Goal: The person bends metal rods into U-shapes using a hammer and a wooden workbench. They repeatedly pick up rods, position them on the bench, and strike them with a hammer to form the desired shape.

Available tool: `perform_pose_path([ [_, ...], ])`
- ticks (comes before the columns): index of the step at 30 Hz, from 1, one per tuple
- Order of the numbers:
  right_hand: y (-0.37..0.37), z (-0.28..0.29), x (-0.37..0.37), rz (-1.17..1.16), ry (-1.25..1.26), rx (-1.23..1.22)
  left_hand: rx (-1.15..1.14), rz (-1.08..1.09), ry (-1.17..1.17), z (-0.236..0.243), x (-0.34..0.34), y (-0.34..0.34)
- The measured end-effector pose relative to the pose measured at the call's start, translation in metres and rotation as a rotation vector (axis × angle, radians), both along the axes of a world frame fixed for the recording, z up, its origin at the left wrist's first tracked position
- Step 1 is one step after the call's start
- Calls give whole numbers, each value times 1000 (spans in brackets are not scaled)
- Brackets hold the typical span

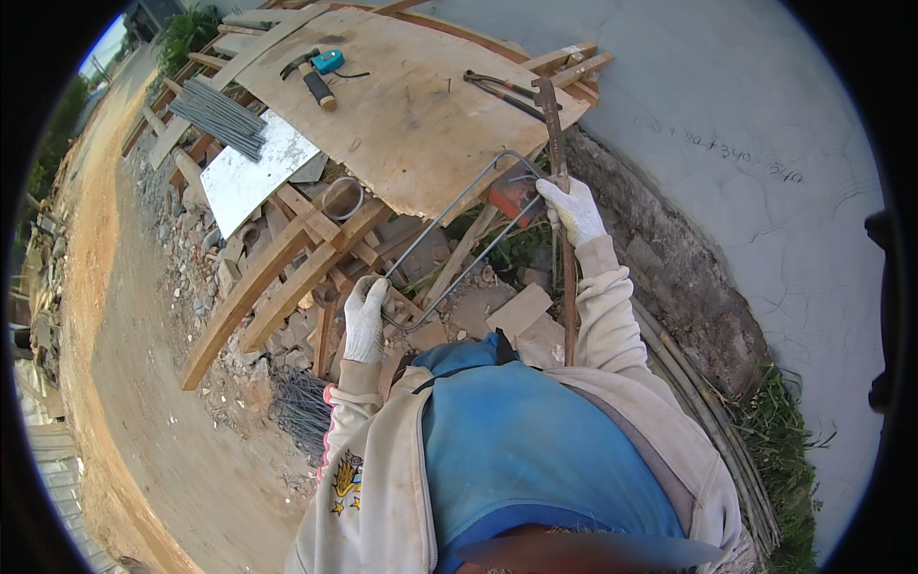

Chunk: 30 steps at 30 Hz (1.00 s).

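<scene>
Both hands wear white knit gloves. A rectangular loop of bent steel rod [443, 219], like a rebar stirrup, is held tilted in front of me, its far end over the plywood edge. My left hand [365, 323] is closed around the loop's near left corner. My right hand [574, 210] grips a long rusty steel bar [571, 297] with a notched head, which stands along my right side. The loop's far right corner, where a rod end turns inward, lies against the right fingers. Whether those fingers also pinch the loop is hidden.
On the plywood sheet [402, 105] lie a hammer [317, 86], a teal tape measure [327, 61] and long-handled cutters [507, 88]. Cut steel rods [218, 117] rest at left near a white board [251, 177]. Timber beams [251, 297], rubble and tangled wire [298, 413] lie below. A grey wall [765, 143] stands right.
</scene>
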State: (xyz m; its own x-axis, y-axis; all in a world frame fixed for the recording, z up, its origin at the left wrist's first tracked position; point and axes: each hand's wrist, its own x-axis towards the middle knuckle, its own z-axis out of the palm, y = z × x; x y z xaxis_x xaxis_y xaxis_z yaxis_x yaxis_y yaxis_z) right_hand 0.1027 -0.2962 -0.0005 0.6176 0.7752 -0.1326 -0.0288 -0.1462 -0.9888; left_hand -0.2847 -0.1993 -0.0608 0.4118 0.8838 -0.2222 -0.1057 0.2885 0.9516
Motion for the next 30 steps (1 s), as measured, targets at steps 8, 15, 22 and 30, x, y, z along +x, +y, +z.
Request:
perform_pose_path([
  [8,2,2,2,13,-120,-124,-18,260,138,6,15,-29],
  [15,-2,5,12,66,79,-113,119,278,319,-14,22,-32],
  [22,-2,11,20,142,39,-167,112,344,303,-20,24,-37],
  [30,-5,14,1,100,-145,-196,178,293,368,0,18,-21],
])
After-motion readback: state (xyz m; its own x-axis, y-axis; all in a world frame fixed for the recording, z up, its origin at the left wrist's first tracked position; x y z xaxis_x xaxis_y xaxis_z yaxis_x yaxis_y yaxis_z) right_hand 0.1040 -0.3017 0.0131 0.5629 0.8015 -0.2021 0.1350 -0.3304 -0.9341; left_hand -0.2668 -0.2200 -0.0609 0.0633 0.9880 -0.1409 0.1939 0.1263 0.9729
